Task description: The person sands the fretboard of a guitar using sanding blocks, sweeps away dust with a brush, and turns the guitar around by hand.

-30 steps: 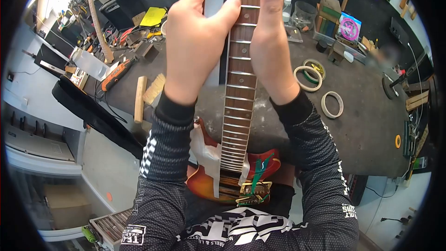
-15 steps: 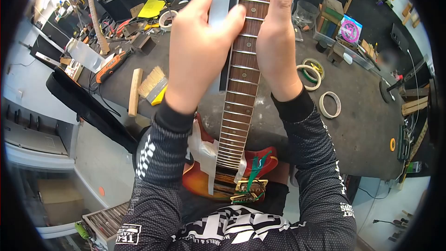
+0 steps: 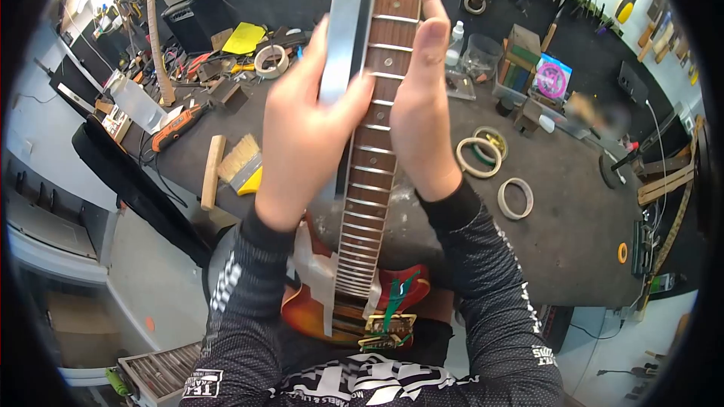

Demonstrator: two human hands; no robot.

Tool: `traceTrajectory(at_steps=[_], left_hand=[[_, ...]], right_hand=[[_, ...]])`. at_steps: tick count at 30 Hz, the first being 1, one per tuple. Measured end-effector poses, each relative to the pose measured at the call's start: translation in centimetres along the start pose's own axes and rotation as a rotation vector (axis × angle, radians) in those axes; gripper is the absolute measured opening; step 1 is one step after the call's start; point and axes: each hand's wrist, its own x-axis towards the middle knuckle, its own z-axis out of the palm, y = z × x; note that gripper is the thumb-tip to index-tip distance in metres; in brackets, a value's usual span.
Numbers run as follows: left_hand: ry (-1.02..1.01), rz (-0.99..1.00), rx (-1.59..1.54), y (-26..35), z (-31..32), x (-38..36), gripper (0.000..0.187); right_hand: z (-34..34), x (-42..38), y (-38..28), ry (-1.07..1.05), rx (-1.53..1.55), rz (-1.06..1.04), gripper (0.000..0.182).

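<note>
An electric guitar with a sunburst body (image 3: 308, 315) lies with its neck pointing away from me. Its dark fretboard (image 3: 375, 139) carries bright metal frets and small dot inlays. My left hand (image 3: 302, 128) is closed on a long grey metal bar (image 3: 343, 38), which runs along the left edge of the fretboard; its thumb reaches to the frets. On the other side, my right hand (image 3: 422, 117) holds the neck, thumb along the edge, most fingers hidden. Pale masking tape (image 3: 320, 271) and green tape (image 3: 397, 300) cover parts of the body near the pickup (image 3: 390, 324).
A brush (image 3: 243, 162), a wooden block (image 3: 213, 173) and an orange rotary tool (image 3: 179, 128) lie on the dark bench to the left. Tape rolls (image 3: 516, 198) are at the right, with a plastic bin (image 3: 513, 90) behind them. Tools crowd the back left.
The whole view has shifted, so the bench things appear lower and further left. My left hand and the metal bar have slid along the fretboard towards my body. My right hand stays at the neck.
</note>
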Motion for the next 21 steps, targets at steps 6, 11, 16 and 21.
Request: traceTrajectory(at_steps=[6, 11, 16, 21], left_hand=[[-0.148, -0.063, -0.098, -0.1, -0.6, 3.8, 0.066], [0.006, 0.031, -0.091, -0.8, 0.2, 1.8, 0.067], [-0.14, -0.06, -0.379, 0.0, 0.7, 6.1, 0.05], [0.051, 0.008, -0.319, -1.1, 1.8, 2.4, 0.057]], right_hand=[[0.4, 0.0, 0.4, 0.07, -0.033, -0.041, 0.083], [0.1, -0.2, -0.2, 0.005, -0.035, 0.002, 0.091], [0.4, -0.1, -0.2, 0.034, 0.002, -0.016, 0.085], [-0.1, 0.2, -0.1, 0.057, -0.085, -0.112, 0.085]])
